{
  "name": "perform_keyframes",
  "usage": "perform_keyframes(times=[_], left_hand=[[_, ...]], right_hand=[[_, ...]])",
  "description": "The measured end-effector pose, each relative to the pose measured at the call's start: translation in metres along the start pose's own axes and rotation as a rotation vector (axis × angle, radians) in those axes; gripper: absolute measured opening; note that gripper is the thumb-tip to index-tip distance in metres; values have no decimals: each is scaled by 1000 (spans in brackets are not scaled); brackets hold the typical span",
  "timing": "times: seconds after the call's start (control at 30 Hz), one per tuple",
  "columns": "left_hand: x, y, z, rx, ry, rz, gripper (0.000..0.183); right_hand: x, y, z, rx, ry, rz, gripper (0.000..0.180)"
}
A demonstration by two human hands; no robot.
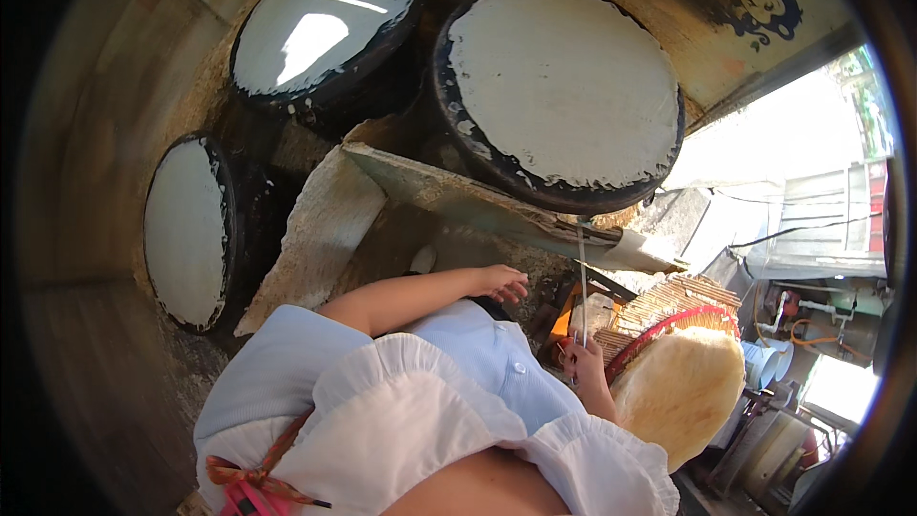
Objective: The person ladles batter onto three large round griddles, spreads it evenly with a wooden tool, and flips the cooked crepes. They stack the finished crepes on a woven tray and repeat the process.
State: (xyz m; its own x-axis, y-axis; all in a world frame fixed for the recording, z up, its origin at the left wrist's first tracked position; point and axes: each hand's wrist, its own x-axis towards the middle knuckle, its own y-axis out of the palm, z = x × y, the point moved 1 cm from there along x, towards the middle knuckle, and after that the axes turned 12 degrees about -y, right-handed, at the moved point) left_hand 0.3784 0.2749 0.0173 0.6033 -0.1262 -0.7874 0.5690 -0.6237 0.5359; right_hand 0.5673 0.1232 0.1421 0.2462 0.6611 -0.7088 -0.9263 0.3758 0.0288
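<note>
My left hand [505, 284] is held in front of my body, fingers loosely curled and apart, with nothing visible in it. Lower right, my right hand [584, 364] grips a thin pale rod [583, 279] that reaches up towards the near rim of a large dark round vessel [562, 86]; whether it touches the rim cannot be told. White material with a ragged edge covers this vessel's top. A second dark vessel [322, 25], upper left, has a glossy white surface. The third [188, 233], at far left, appears tilted by the lens.
A rough, pale-edged board [458, 186] runs between me and the vessels. Beside my right hand are a bundle of thin sticks [673, 304] with a red band and a pale yellow rounded piece [684, 394]. Buckets [766, 362] and machinery [766, 448] stand farther right.
</note>
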Motion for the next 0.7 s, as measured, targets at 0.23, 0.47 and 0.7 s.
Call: perform_keyframes(times=[0.23, 0.47, 0.7], left_hand=[[-38, -27, 3, -161, 170, 20, 62], [-75, -52, -51, -530, 456, 16, 45], [-84, -33, -84, -679, 547, 265, 18]], right_hand=[[21, 72, 37, -327, 56, 355, 46], [40, 152, 110, 118, 235, 485, 31], [17, 138, 160, 211, 347, 561, 26]])
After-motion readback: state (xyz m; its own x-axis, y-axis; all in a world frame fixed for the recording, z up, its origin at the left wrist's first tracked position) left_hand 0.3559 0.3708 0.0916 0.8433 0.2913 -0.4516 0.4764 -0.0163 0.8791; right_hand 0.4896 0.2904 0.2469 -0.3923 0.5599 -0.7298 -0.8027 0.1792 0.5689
